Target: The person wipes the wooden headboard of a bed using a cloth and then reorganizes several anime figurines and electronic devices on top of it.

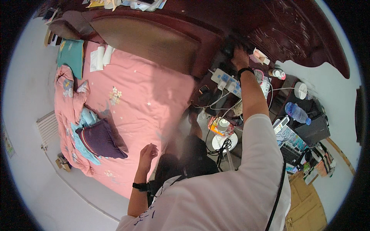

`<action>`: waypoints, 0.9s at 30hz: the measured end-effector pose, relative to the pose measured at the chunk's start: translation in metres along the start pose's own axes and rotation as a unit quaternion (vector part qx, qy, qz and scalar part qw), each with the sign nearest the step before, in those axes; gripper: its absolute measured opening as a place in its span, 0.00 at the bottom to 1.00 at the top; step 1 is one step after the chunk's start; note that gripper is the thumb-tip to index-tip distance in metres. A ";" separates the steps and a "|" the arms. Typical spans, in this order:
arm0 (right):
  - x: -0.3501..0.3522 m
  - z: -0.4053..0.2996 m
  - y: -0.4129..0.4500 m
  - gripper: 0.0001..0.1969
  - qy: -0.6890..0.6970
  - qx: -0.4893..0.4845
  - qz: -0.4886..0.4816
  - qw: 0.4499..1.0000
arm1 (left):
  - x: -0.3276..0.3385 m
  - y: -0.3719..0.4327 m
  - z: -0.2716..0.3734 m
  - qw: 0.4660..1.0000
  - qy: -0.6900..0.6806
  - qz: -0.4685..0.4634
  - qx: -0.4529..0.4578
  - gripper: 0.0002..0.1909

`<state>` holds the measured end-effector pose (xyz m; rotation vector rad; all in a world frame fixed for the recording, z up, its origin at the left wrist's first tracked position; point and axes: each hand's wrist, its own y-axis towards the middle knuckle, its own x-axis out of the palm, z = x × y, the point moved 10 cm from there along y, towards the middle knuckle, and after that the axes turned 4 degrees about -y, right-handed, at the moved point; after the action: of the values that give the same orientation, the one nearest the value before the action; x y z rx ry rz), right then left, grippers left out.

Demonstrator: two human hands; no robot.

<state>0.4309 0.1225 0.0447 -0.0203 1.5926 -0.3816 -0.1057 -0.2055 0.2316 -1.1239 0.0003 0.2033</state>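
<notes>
My right hand (240, 57) reaches to the back of the dark bedside cabinet. Its fingers meet a dark shape (228, 47) there, too dim to name, and whether they grip it cannot be seen. A small open box (260, 56) stands just right of that hand. Nearer me, beside my right forearm, lies a white power strip (225, 80) with white plugs in it. My left hand (149, 154) hovers by the near side of the bed, fingers loosely bent, with nothing visible in it. Below it spreads a pink floral bedsheet (136, 115).
White cables (216, 101) trail off the cabinet. Below stand a round white base (225, 142) and a bundled black cord (227, 147). To the right are a plastic bottle (297, 113), a black box (313, 130) and a keyboard (290, 153). A purple cushion (102, 140) lies on the bed.
</notes>
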 end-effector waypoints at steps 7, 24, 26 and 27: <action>-0.015 -0.007 -0.018 0.43 0.109 0.055 -0.098 0.988 | 0.001 0.007 -0.005 1.000 -0.016 -0.011 -0.010 0.14; -0.282 0.000 -0.057 0.40 0.189 -0.067 0.168 0.965 | 0.019 0.026 0.012 0.994 -0.063 -0.085 0.026 0.15; -0.299 -0.024 -0.046 0.40 0.164 -0.136 0.159 0.964 | 0.017 0.025 0.013 0.993 -0.071 -0.087 0.029 0.15; -0.306 -0.034 -0.039 0.40 0.163 -0.138 0.158 0.964 | 0.016 0.025 0.015 0.993 -0.067 -0.091 0.045 0.15</action>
<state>0.4095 0.1684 0.3512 0.0878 1.9278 0.0951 -0.0951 -0.1794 0.2142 -1.0131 -0.2105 0.1140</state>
